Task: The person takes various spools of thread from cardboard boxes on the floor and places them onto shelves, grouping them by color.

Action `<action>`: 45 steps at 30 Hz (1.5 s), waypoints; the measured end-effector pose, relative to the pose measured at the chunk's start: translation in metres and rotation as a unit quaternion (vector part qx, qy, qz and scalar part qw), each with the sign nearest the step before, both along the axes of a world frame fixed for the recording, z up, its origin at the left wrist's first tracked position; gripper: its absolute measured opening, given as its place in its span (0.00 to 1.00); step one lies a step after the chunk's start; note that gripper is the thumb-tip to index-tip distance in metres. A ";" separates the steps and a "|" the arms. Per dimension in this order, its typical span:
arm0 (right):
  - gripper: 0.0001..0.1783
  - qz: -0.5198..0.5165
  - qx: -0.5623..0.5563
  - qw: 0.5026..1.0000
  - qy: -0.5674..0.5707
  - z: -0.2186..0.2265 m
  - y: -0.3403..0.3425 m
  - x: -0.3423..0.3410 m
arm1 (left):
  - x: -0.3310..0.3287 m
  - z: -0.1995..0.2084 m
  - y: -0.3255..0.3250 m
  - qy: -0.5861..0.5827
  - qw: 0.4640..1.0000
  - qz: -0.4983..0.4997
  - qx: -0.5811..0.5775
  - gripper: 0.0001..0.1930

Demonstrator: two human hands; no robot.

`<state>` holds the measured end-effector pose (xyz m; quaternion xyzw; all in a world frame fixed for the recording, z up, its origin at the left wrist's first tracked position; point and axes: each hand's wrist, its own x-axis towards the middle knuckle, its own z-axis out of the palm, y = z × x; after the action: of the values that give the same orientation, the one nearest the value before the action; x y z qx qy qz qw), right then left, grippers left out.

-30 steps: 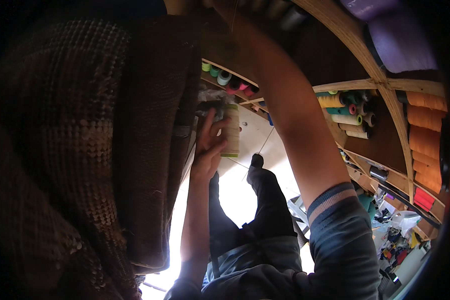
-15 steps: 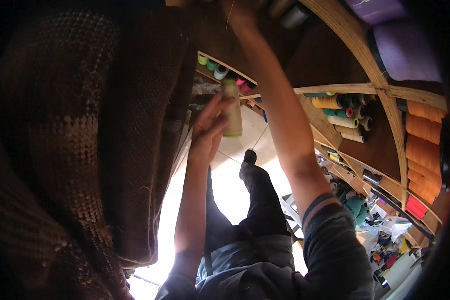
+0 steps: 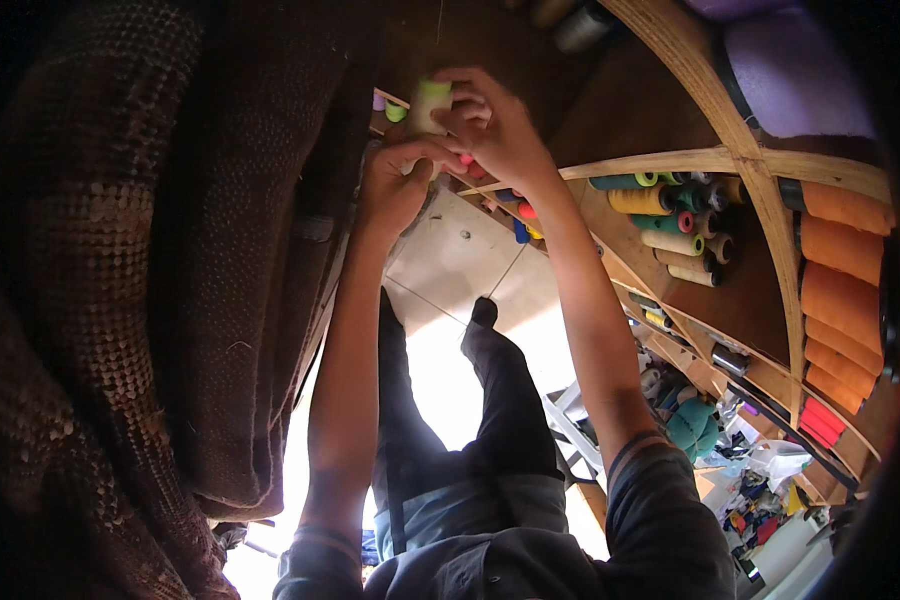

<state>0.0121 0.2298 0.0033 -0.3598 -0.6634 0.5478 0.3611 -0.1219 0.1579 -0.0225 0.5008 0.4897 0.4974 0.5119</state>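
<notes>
A pale cream thread spool (image 3: pixel 433 107) with a lime-green end is held up in front of me. My right hand (image 3: pixel 492 125) curls its fingers against the spool's right side. Closed around its lower end is my left hand (image 3: pixel 398 185), thumb and fingers hiding that part. The two hands nearly meet there. A thin loose thread (image 3: pixel 440 20) hangs at the top of the view; where it leads is too dark to make out.
Dark brown knitted fabric (image 3: pixel 240 250) hangs close on my left. On the right, wooden shelves (image 3: pixel 750 150) hold coloured thread spools (image 3: pixel 670 220), orange rolls (image 3: pixel 840 270) and a purple roll (image 3: pixel 800 70). Mixed scraps (image 3: pixel 750 515) lie at lower right. Below is a tiled floor (image 3: pixel 460 250).
My right hand has come down from the top edge to the spool. My left hand has raised the spool, and its grip has shifted to the lower end.
</notes>
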 end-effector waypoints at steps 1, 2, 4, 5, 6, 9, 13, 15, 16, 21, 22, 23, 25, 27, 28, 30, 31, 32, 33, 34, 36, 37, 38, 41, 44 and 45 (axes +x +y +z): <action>0.20 -0.064 0.041 0.997 -0.029 -0.002 0.008 -0.004 | 0.000 0.001 0.001 0.044 0.998 0.016 0.049 0.12; 0.20 -0.132 0.082 0.986 -0.061 -0.003 0.022 -0.005 | 0.002 0.003 0.003 0.084 0.991 0.028 0.099 0.12; 0.19 -0.234 0.151 0.953 -0.122 -0.007 0.053 -0.004 | 0.010 0.000 0.003 0.088 0.988 0.050 0.113 0.12; 0.19 -0.265 0.178 0.937 -0.145 -0.003 0.066 -0.010 | 0.011 -0.004 -0.004 0.058 0.993 0.064 0.076 0.13; 0.22 -0.281 0.180 0.922 -0.198 0.003 0.078 -0.013 | 0.011 -0.008 -0.009 0.028 0.996 0.078 0.038 0.13; 0.25 -0.332 0.231 0.846 -0.347 0.022 0.094 -0.037 | 0.002 -0.016 -0.021 -0.026 0.998 0.057 0.023 0.12; 0.25 -0.302 0.289 0.822 -0.386 0.014 0.129 -0.047 | -0.003 -0.012 -0.023 -0.113 0.993 0.031 -0.008 0.12; 0.24 -0.331 0.282 0.826 -0.359 -0.030 0.177 -0.029 | 0.009 -0.009 -0.016 -0.143 0.989 0.007 -0.024 0.12; 0.24 -0.336 0.275 0.837 -0.333 -0.031 0.177 -0.042 | 0.003 -0.008 -0.018 -0.133 0.991 0.009 -0.025 0.13; 0.25 -0.310 0.270 0.834 -0.368 -0.024 0.176 -0.061 | -0.010 -0.008 -0.021 -0.132 0.991 0.009 -0.036 0.15; 0.25 -0.309 0.269 0.834 -0.370 -0.023 0.175 -0.061 | -0.010 -0.008 -0.021 -0.138 0.990 0.006 -0.037 0.15; 0.25 -0.310 0.267 0.834 -0.370 -0.022 0.175 -0.060 | -0.009 -0.008 -0.021 -0.144 0.989 0.004 -0.038 0.15; 0.26 -0.311 0.268 0.832 -0.373 -0.019 0.175 -0.059 | -0.007 -0.008 -0.021 -0.153 0.987 0.003 -0.044 0.16; 0.26 -0.312 0.268 0.833 -0.371 -0.017 0.172 -0.057 | -0.005 -0.008 -0.020 -0.158 0.986 0.006 -0.055 0.16; 0.26 -0.312 0.268 0.833 -0.371 -0.015 0.169 -0.056 | -0.004 -0.009 -0.020 -0.155 0.987 0.006 -0.050 0.16; 0.27 -0.313 0.266 0.834 -0.368 -0.011 0.160 -0.050 | -0.001 -0.010 -0.021 -0.149 0.988 0.004 -0.039 0.17; 0.27 -0.313 0.260 0.835 -0.371 -0.009 0.152 -0.047 | 0.000 -0.011 -0.022 -0.145 0.988 0.005 -0.046 0.17; 0.27 -0.305 0.249 0.847 -0.358 -0.003 0.138 -0.057 | -0.007 -0.009 -0.026 -0.134 0.989 0.014 -0.053 0.18; 0.27 -0.296 0.227 0.857 -0.355 0.003 0.121 -0.064 | -0.014 -0.007 -0.030 -0.123 0.990 0.023 -0.061 0.18; 0.28 -0.283 0.170 0.876 -0.352 0.022 0.097 -0.069 | -0.018 -0.005 -0.033 -0.133 0.987 0.036 -0.085 0.19; 0.32 -0.300 0.292 0.881 -0.217 -0.018 0.081 -0.027 | 0.010 0.003 -0.029 -0.176 0.974 0.026 -0.138 0.23; 0.25 -0.322 0.279 0.881 -0.206 -0.032 0.051 -0.023 | 0.018 0.006 -0.041 -0.217 0.965 0.036 -0.140 0.24; 0.18 -0.348 0.275 0.877 -0.186 -0.030 0.024 -0.024 | 0.023 0.012 -0.042 -0.254 0.957 0.046 -0.131 0.25; 0.25 -0.227 0.095 0.962 -0.119 -0.015 -0.087 -0.024 | 0.036 0.026 -0.078 -0.317 0.936 0.033 -0.149 0.31; 0.32 -0.246 0.072 0.958 -0.132 0.026 -0.174 -0.019 | 0.045 0.055 -0.113 -0.389 0.884 -0.024 -0.258 0.38; 0.31 -0.233 0.070 0.955 -0.171 0.040 -0.197 -0.006 | 0.058 0.065 -0.122 -0.434 0.861 -0.038 -0.262 0.37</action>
<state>0.0056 0.0331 0.0430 -0.5669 -0.6494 0.3310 0.3838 -0.0643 0.0360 0.0424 0.0999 0.3105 0.4977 0.8037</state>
